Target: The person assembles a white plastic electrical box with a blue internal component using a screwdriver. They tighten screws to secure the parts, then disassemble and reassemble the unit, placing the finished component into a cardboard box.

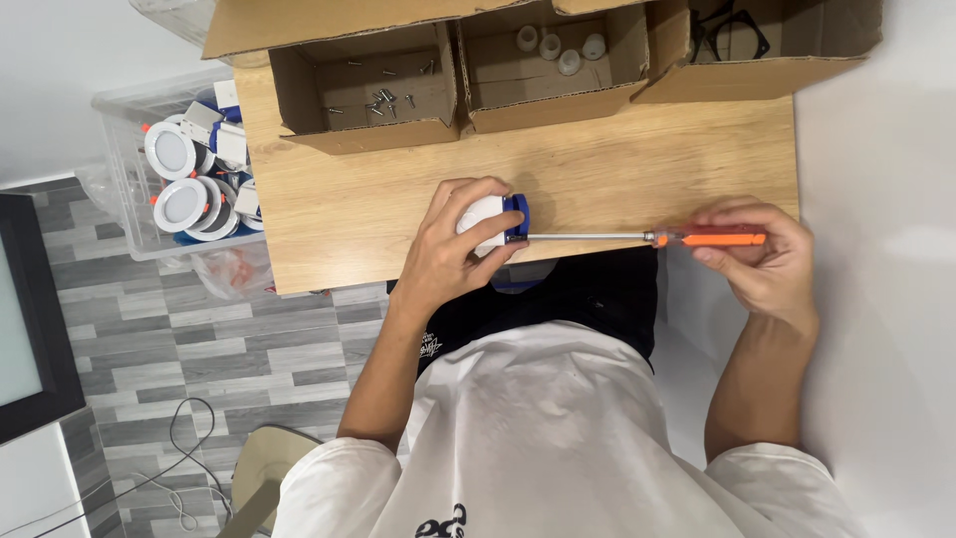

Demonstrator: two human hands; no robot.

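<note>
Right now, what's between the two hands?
In the head view, only the screwdriver's metal shaft spans from the right hand to the white-and-blue fitting in the left hand, above the wooden table.

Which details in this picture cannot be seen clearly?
- Head view: the left hand covers most of the white and blue part.
- The screwdriver tip is hidden inside that part.
- The right hand hides the handle's end.
- The screws in the cardboard box are too small to tell their type.
</note>
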